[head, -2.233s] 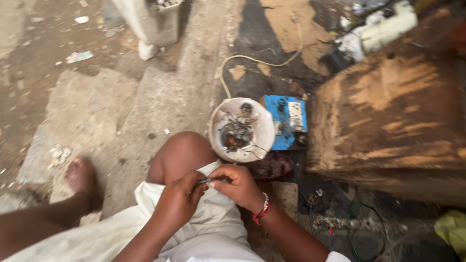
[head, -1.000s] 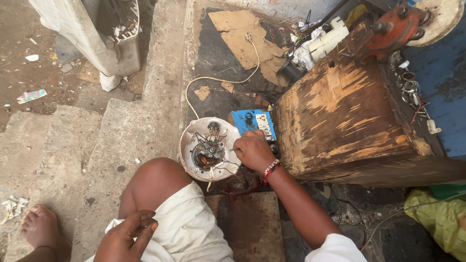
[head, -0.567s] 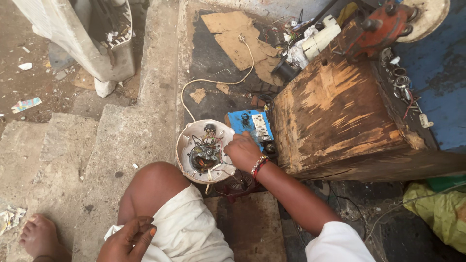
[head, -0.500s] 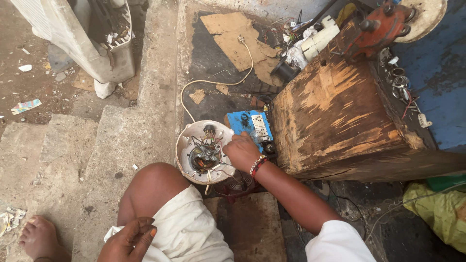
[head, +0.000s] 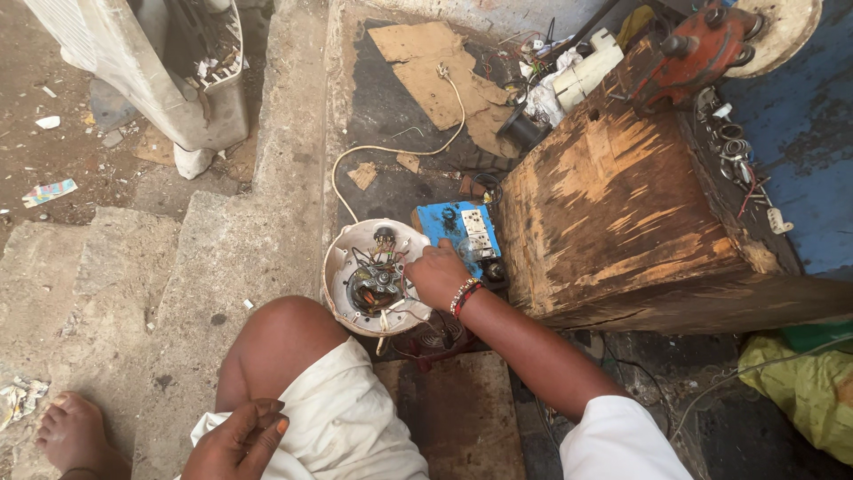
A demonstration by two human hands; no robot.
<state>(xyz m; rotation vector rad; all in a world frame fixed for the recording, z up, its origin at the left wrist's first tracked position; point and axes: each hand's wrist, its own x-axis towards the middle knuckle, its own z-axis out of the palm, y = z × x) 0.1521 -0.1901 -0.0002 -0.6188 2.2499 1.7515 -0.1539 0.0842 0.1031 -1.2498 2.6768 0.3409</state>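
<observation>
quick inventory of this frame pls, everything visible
Round appliance base: 1, white, wiring exposed, on the ground by the knee.
Socket board: 1, blue, beside the base.
Wooden block: 1, brown, right.
Vise: 1, orange-red, on the block's far end.
Cord: 1, white, on the slab.
Cardboard pieces: several, tan, top centre.
Fan housing: 1, white, top left.
Right hand: on the base's rim.
Left hand: on the lap, contents unclear.

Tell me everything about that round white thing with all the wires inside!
The round white housing looks like plastic, shaped like a shallow bowl lying open side up on the concrete floor. Inside sit a dark metal motor part in the middle and thin tangled wires. A pale cord runs from its rim across the floor. The right hand reaches into its right side. A blue box sits just behind it, and a bare knee is in front.
</observation>
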